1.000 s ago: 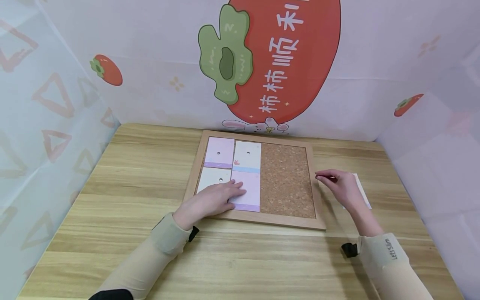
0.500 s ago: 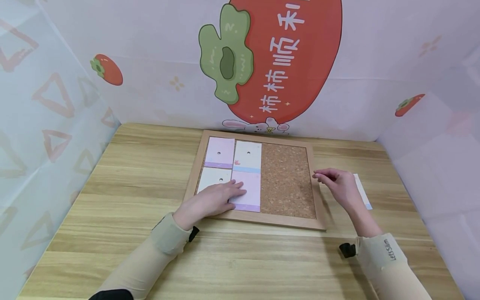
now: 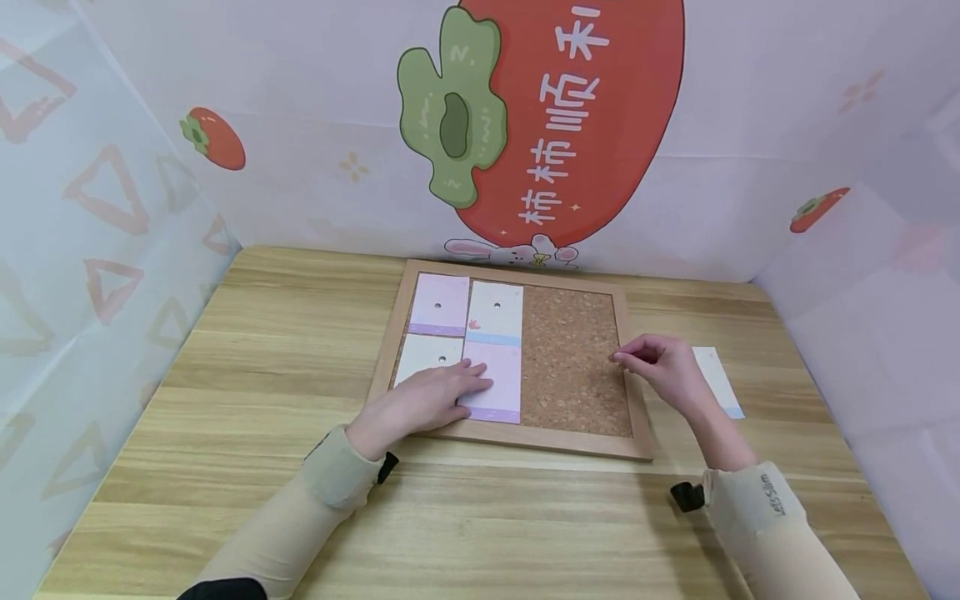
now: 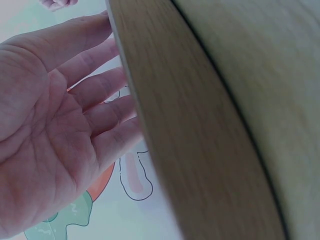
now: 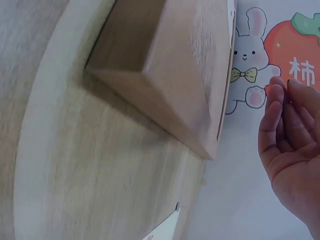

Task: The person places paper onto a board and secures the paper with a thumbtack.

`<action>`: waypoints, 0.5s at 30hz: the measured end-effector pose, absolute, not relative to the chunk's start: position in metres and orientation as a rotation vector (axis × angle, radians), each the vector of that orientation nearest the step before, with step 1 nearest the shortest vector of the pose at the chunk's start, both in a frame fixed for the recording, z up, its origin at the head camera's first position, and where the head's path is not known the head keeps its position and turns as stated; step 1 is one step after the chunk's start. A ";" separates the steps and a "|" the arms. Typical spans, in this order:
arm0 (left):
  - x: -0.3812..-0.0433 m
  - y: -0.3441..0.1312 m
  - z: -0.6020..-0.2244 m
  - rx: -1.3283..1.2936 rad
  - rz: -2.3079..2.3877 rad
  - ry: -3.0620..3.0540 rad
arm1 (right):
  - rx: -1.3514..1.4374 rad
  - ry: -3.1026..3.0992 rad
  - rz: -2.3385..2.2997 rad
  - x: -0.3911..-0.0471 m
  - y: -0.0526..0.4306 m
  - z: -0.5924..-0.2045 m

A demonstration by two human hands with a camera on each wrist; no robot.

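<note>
A framed cork board (image 3: 573, 367) lies on the table with several cards on its left half. My left hand (image 3: 427, 396) rests flat with spread fingers on the lower pink card (image 3: 498, 375) and covers part of the lower white card (image 3: 412, 354). The left wrist view shows that palm (image 4: 55, 115) with its fingertips hidden behind the wooden frame edge. Over the board's right edge, my right hand (image 3: 663, 371) pinches a tiny dark pin (image 5: 288, 81) between thumb and forefinger; most of it is hidden. Silver pins sit in the upper pink card (image 3: 427, 292), the upper white card (image 3: 498, 321) and the lower white card.
Another white card (image 3: 720, 383) with a blue strip lies on the table (image 3: 487, 517) right of the board, partly behind my right hand. A printed backdrop (image 3: 315, 150) stands behind and on both sides of the table.
My right hand has moved left with the pin, from beside the board to over its right frame, uncovering more of the loose white card. The left hand has stayed in place.
</note>
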State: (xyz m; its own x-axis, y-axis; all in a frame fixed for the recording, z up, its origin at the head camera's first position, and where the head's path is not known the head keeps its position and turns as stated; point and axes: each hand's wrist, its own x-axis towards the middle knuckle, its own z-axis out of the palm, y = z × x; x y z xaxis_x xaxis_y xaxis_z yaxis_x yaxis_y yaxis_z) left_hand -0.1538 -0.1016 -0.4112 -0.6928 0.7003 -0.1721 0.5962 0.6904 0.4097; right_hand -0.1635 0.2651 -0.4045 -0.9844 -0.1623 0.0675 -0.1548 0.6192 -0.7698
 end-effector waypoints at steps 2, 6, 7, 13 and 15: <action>-0.154 -0.101 -0.411 1.019 0.461 2.587 | -0.286 2.788 -1.306 -0.164 0.259 -0.403; -0.154 -0.101 -0.411 1.010 0.459 2.582 | -0.327 2.749 -1.231 -0.165 0.246 -0.402; -0.154 -0.101 -0.411 1.006 0.459 2.579 | -0.340 2.747 -1.204 -0.166 0.242 -0.402; -0.154 -0.101 -0.411 0.991 0.460 2.571 | -0.444 2.726 -1.110 -0.171 0.216 -0.404; -0.154 -0.101 -0.411 0.989 0.457 2.571 | -0.469 2.719 -1.094 -0.173 0.206 -0.404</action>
State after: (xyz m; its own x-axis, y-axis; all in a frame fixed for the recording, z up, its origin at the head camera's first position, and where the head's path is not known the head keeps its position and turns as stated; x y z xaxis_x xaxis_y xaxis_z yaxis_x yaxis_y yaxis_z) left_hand -0.1538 -0.1009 -0.4106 -0.6963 0.6885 -0.2028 0.5764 0.7047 0.4137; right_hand -0.1733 0.2057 -0.4041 -0.9355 -0.3507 -0.0420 -0.2238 0.6807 -0.6976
